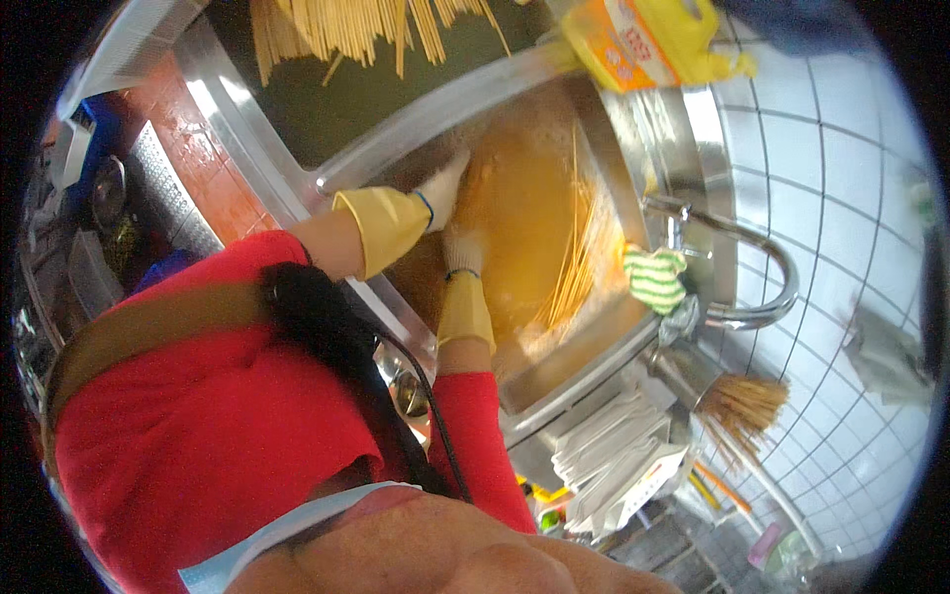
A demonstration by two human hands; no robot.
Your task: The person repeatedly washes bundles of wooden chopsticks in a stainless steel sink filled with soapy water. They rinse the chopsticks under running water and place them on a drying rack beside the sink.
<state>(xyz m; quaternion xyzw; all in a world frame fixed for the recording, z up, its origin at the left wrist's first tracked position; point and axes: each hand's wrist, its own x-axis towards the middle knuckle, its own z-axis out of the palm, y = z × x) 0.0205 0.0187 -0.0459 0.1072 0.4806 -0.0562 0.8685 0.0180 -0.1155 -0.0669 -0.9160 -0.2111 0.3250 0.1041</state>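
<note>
In front of me is a stainless-steel sink basin of cloudy brown water. My left hand wears a white knit glove over a yellow rubber glove, and its fingers dip into the water near the divider. Beside it, my right hand, gloved the same way, also reaches into the water. Blur and murky water hide the fingertips, so I cannot tell what either hand holds. Several long thin sticks, like bamboo skewers, lie along the basin's far side, with foam around them.
Many more thin sticks lie in the adjoining basin. A yellow plastic jug stands by the divider's far end. A curved metal tap, a green-striped cloth and a bristle brush are near the tiled wall. White folded items are stacked beside the sink.
</note>
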